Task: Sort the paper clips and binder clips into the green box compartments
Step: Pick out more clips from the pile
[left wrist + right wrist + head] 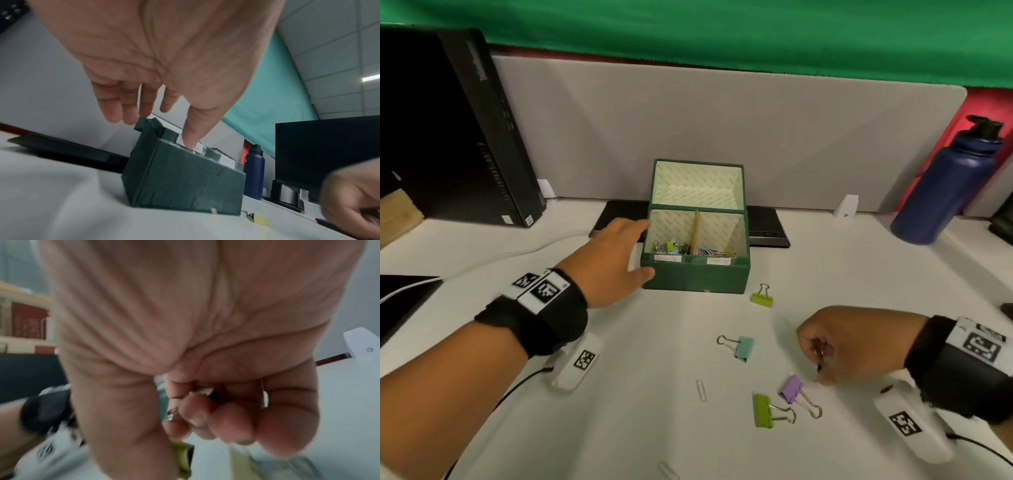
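Observation:
The green box (698, 274) stands open at mid-table, split by a cardboard divider. Binder clips (669, 246) lie in its left compartment, coloured paper clips (714, 253) in its right. My left hand (626, 250) is against the box's left side, fingers straight, thumb at the front rim (191, 144). My right hand (822, 359) is curled over the table and grips a small black binder clip (214, 394) with wire handles. Loose on the table lie a lime binder clip (762, 297), a teal one (739, 346), a purple one (792, 389), a green one (765, 410) and a white paper clip (701, 390).
A second white paper clip (668, 471) lies near the front edge. A black computer tower (465, 137) stands back left, a blue water bottle (945, 185) back right. A flat black device (767, 226) lies behind the box, against the grey partition.

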`<state>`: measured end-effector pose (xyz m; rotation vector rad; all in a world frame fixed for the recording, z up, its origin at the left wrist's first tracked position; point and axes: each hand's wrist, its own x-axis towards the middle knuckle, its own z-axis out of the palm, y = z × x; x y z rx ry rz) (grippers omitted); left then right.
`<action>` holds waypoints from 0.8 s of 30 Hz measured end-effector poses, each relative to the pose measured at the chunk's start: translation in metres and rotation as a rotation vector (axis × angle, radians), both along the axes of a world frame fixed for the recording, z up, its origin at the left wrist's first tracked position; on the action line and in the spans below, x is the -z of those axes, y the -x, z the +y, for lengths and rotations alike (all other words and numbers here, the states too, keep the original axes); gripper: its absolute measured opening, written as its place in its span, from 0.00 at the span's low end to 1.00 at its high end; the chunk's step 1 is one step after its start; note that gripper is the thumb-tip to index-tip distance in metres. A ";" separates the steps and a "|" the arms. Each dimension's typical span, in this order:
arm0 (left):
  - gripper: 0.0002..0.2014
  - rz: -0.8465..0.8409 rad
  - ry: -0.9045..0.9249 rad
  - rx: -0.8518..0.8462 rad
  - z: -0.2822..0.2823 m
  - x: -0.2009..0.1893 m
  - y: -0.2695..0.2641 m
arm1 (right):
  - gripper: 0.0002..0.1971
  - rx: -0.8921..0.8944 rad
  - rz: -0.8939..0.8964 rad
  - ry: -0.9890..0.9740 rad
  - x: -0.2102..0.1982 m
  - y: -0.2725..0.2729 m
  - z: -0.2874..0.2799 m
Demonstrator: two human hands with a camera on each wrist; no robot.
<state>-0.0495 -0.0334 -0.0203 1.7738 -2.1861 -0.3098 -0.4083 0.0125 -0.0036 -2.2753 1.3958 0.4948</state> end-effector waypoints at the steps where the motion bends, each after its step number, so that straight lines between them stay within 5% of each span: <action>1: 0.41 -0.016 -0.042 -0.018 0.006 0.004 -0.003 | 0.08 -0.005 -0.044 0.013 -0.008 -0.004 -0.008; 8: 0.22 -0.533 -0.303 -0.066 0.047 0.025 0.004 | 0.05 0.022 -0.413 0.341 -0.056 -0.104 -0.081; 12: 0.18 -0.298 -0.182 0.172 0.054 0.029 0.015 | 0.07 0.036 -0.391 0.423 -0.048 -0.158 -0.113; 16: 0.22 -0.229 -0.204 0.331 0.055 0.034 0.033 | 0.28 0.046 -0.130 0.474 -0.039 -0.157 -0.121; 21: 0.26 -0.266 -0.195 0.462 0.049 0.030 0.073 | 0.10 0.082 -0.227 0.522 -0.033 -0.090 -0.089; 24: 0.29 -0.286 -0.201 0.563 0.040 0.029 0.092 | 0.06 0.068 -0.095 0.368 -0.020 -0.044 -0.055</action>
